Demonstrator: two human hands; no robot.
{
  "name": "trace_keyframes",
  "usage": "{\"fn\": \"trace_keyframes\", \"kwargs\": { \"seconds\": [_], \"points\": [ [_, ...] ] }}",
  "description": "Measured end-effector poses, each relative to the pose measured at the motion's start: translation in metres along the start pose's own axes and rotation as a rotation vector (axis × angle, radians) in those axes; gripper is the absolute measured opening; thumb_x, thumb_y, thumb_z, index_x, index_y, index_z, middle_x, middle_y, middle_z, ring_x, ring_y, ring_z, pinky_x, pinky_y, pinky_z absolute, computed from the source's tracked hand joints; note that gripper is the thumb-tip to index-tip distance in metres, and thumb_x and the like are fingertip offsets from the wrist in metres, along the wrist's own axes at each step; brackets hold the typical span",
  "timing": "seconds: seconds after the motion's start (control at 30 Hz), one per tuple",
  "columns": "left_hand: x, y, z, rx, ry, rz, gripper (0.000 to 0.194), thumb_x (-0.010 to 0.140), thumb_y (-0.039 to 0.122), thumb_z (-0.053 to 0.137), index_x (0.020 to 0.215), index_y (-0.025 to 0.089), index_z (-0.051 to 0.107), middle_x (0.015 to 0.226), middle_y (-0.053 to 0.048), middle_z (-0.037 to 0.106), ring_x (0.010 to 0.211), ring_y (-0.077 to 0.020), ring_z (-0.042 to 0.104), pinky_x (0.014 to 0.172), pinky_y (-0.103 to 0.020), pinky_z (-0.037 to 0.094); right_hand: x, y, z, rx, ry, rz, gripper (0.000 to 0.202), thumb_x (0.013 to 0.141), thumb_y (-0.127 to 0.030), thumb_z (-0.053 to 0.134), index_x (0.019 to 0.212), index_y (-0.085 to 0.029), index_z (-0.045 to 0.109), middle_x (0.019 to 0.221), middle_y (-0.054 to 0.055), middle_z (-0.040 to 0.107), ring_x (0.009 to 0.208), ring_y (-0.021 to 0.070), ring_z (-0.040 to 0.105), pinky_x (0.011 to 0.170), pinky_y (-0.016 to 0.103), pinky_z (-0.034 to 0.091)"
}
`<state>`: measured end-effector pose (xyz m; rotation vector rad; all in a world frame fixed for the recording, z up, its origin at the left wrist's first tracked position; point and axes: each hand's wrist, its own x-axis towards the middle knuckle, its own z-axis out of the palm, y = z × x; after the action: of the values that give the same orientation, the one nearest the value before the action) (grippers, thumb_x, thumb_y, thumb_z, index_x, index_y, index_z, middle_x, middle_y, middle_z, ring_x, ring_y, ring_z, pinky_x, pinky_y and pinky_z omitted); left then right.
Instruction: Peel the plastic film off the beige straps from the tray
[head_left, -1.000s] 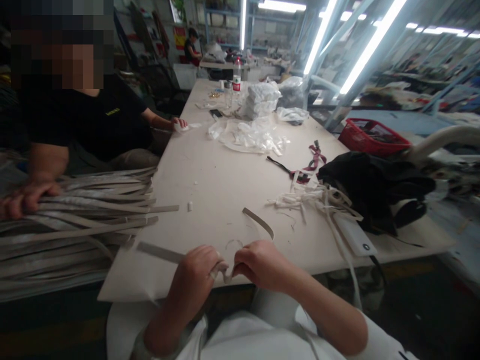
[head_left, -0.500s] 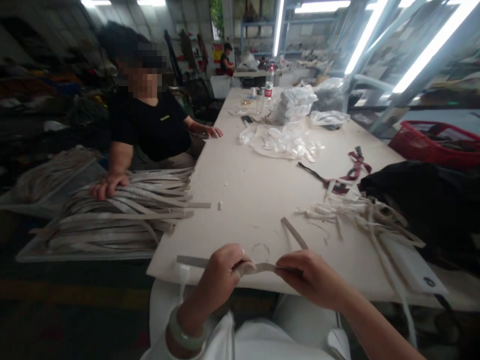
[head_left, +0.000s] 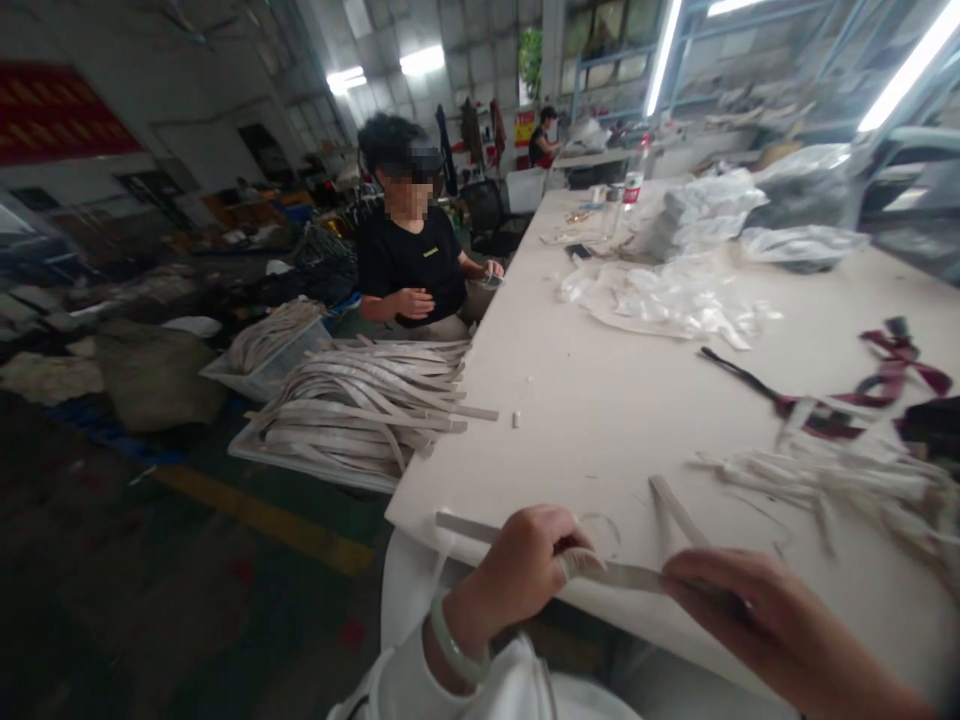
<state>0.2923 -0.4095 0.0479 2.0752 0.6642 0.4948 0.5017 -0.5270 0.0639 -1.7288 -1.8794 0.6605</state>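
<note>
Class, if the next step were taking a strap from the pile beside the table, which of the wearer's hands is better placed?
Probably the left hand: it is nearer the pile, while the right hand sits farther away. Both hold a strap, so the left would need freeing.

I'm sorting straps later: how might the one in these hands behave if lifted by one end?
The strap probably feels light, being thin and narrow. It may be slightly springy: its end past the left hand looks nearly straight. A longer length would likely sag, since the piled straps beside the table bend in arcs.
</note>
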Motion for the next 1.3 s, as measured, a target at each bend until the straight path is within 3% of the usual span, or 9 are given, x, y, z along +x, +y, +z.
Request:
{"fn": "trace_keyframes", "kwargs": {
  "seconds": [0.17, 0.43, 0.67, 0.8, 0.97, 1.17, 1.3],
  "points": [
    [-0.002, -0.001, 0.001, 0.075, -0.044, 0.067, 0.034, 0.093, 0.041, 0.053, 0.071, 0.017, 0.061, 0.068, -0.002, 0.061, 0.067, -0.0147, 0.054, 0.063, -0.028, 0.036, -0.002, -0.003, -0.01, 0.022, -0.007, 0.006, 0.033, 0.093, -0.046, 0.048, 0.079, -0.025, 0.07, 0.063, 0.004, 0.063, 0.054, 0.017, 0.054, 0.053, 0.029, 0.045],
    [0.001, 0.005, 0.016, 0.077, -0.079, 0.137, 0.025, 0.093, 0.03, 0.052, 0.072, 0.018, 0.057, 0.07, -0.001, 0.059, 0.069, -0.0149, 0.053, 0.064, -0.027, 0.036, 0.006, -0.013, -0.002, 0.098, -0.182, -0.01, 0.033, 0.097, -0.037, 0.043, 0.077, -0.019, 0.062, 0.061, -0.001, 0.052, 0.056, 0.0107, 0.044, 0.053, 0.022, 0.034],
    [0.002, 0.002, 0.001, 0.102, -0.026, 0.009, 0.029, 0.093, 0.036, 0.054, 0.07, 0.018, 0.057, 0.07, 0.0, 0.058, 0.069, -0.0145, 0.052, 0.064, -0.027, 0.035, 0.007, 0.006, -0.013, 0.012, -0.145, 0.026, 0.027, 0.097, -0.032, 0.045, 0.078, -0.018, 0.058, 0.068, 0.001, 0.055, 0.064, 0.0124, 0.047, 0.061, 0.024, 0.033],
    [0.004, 0.003, 0.008, 0.145, -0.115, 0.005, 0.029, 0.095, 0.034, 0.05, 0.071, 0.018, 0.057, 0.07, 0.0, 0.057, 0.069, -0.0149, 0.051, 0.064, -0.027, 0.035, 0.008, 0.003, -0.012, 0.059, -0.188, -0.017, 0.03, 0.096, -0.027, 0.045, 0.068, -0.018, 0.052, 0.062, -0.002, 0.048, 0.059, 0.0106, 0.041, 0.057, 0.024, 0.029],
    [0.005, 0.008, 0.017, 0.1, -0.136, -0.018, 0.028, 0.095, 0.034, 0.05, 0.072, 0.018, 0.054, 0.07, 0.001, 0.054, 0.071, -0.0143, 0.05, 0.066, -0.026, 0.034, 0.011, -0.003, -0.006, 0.074, -0.203, -0.037, 0.029, 0.094, -0.026, 0.047, 0.067, -0.017, 0.05, 0.061, -0.003, 0.046, 0.058, 0.0095, 0.037, 0.056, 0.024, 0.026],
    [0.004, 0.014, 0.014, 0.107, -0.115, 0.019, 0.029, 0.095, 0.034, 0.05, 0.072, 0.018, 0.054, 0.07, 0.001, 0.054, 0.07, -0.0139, 0.05, 0.065, -0.026, 0.034, 0.01, -0.003, -0.013, 0.091, -0.213, -0.073, 0.028, 0.096, -0.028, 0.046, 0.069, -0.018, 0.05, 0.062, -0.003, 0.047, 0.059, 0.0094, 0.039, 0.057, 0.023, 0.028],
    [0.005, 0.022, 0.014, 0.144, -0.082, 0.129, 0.033, 0.095, 0.043, 0.051, 0.075, 0.018, 0.057, 0.071, 0.0, 0.059, 0.07, -0.0139, 0.053, 0.065, -0.026, 0.036, 0.008, -0.002, -0.016, 0.018, -0.173, -0.052, 0.03, 0.098, -0.031, 0.045, 0.072, -0.018, 0.054, 0.063, -0.001, 0.051, 0.059, 0.0103, 0.043, 0.057, 0.023, 0.029]
  ]
}}
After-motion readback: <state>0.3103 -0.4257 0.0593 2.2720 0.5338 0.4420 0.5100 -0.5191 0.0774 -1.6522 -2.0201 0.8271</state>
